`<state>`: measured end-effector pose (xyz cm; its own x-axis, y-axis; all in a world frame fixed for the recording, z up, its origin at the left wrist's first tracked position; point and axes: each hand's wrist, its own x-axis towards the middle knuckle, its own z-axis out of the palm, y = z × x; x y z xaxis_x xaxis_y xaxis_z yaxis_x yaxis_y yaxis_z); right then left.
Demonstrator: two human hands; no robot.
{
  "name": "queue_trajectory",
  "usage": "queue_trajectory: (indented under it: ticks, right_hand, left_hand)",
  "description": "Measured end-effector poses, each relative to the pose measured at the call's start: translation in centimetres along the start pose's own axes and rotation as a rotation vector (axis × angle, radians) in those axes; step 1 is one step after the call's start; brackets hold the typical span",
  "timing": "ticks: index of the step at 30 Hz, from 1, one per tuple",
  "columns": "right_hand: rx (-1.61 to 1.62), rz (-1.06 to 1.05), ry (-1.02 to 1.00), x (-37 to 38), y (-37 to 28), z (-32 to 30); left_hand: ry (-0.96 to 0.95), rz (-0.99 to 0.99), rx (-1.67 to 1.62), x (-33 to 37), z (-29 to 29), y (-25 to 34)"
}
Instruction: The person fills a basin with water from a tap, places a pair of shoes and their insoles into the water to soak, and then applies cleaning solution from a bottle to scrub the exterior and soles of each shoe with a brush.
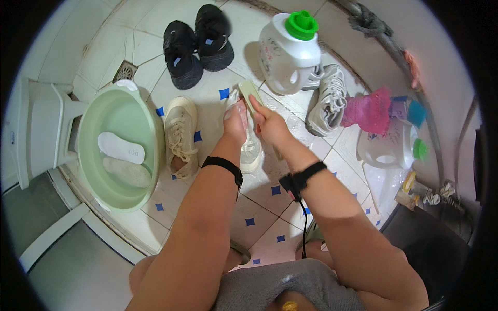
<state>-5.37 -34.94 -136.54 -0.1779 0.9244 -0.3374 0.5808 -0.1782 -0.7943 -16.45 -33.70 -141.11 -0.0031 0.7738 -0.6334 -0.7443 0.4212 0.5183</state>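
Observation:
My left hand (236, 122) is closed around a pale canvas shoe (251, 155) on the tiled floor in front of me, with whitish suds on the hand and the shoe. In my right hand (272, 126) is a light green scrub brush (251, 92), held against the shoe's side; its bristles are hidden. The matching laced shoe (179, 129) stands to the left, upright on the tiles. Further left a pale green basin (86, 160) holds water, a white insole (121, 147) and a greyer insole (127, 172).
Black shoes (182, 54) sit at the far side. A white jug with a green cap (282, 46) stands beside white sneakers (328, 101). Right, a pink mesh item (367, 111) lies by another jug (384, 147). A drain (125, 71) lies behind the basin, a white stool (44, 114) left.

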Motion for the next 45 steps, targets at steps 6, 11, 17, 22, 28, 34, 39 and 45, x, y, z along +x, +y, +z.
queue_trajectory:
  ticks: [6,11,17,22,28,34,39,45]
  right_hand:
    - [0.178,0.056,0.175,-12.4,1.6,-2.4]
    - [0.415,0.538,-0.142,-15.8,-1.7,-3.1]
    - [0.018,-0.209,0.044,-12.7,-3.2,1.4]
    - [-0.017,0.054,-0.068,-8.8,-9.3,-3.4]
    - [0.022,-0.204,0.129,-12.0,-7.9,-1.2]
    - [0.035,-0.191,0.095,-12.2,-6.6,-0.1]
    - [0.050,0.006,0.158,-10.4,-9.2,-1.5]
    - [0.436,0.188,0.034,-7.6,-10.9,-7.3]
  left_hand:
    - [-0.059,0.415,1.608,0.6,0.8,0.3]
    - [0.242,0.210,0.706,-3.8,-0.6,3.4]
    - [0.161,0.016,0.313,-7.9,-2.8,5.4]
    - [0.093,0.045,0.025,-11.0,0.3,3.9]
    - [0.116,0.063,0.278,-10.9,0.5,3.7]
    - [0.150,0.085,0.166,-11.6,0.9,6.8]
    - [0.231,-0.007,0.501,-12.3,1.9,5.2]
    - [-0.237,0.135,0.371,-12.2,0.7,6.7]
